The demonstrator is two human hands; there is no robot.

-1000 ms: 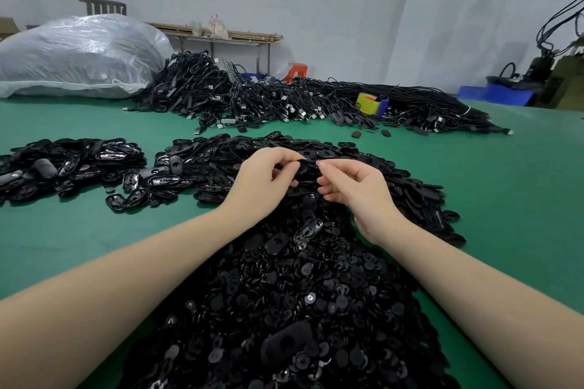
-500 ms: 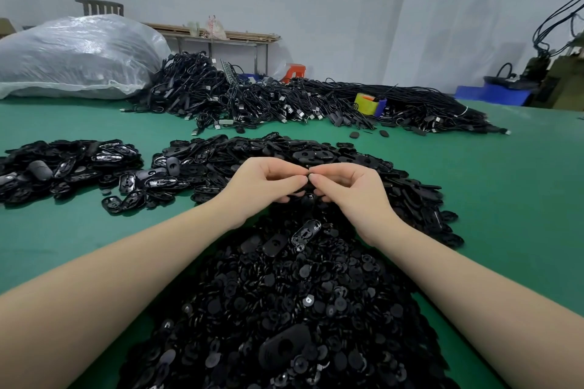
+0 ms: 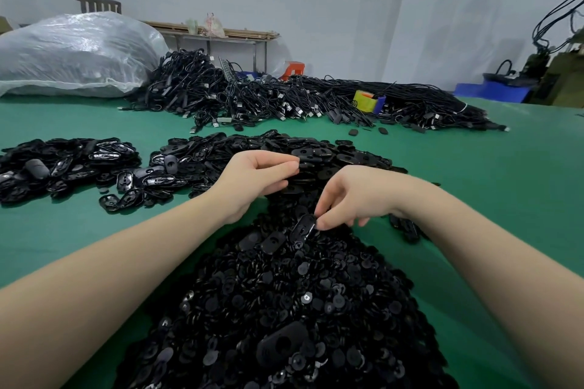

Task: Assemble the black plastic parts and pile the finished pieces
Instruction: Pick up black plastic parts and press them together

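Hands have parted since pressing together: right hand [image 3: 350, 196] now pinches an oval shell [image 3: 303, 227] off the near pile [image 3: 284, 309], left hand [image 3: 256, 178] grip clenched on a small part, so next assembly begins.

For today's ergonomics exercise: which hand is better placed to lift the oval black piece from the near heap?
The right hand: its fingertips already pinch the oval piece atop the heap, while the left hand is curled farther away.

No readable text, labels or numbers — black parts, cables, bag all unmarked
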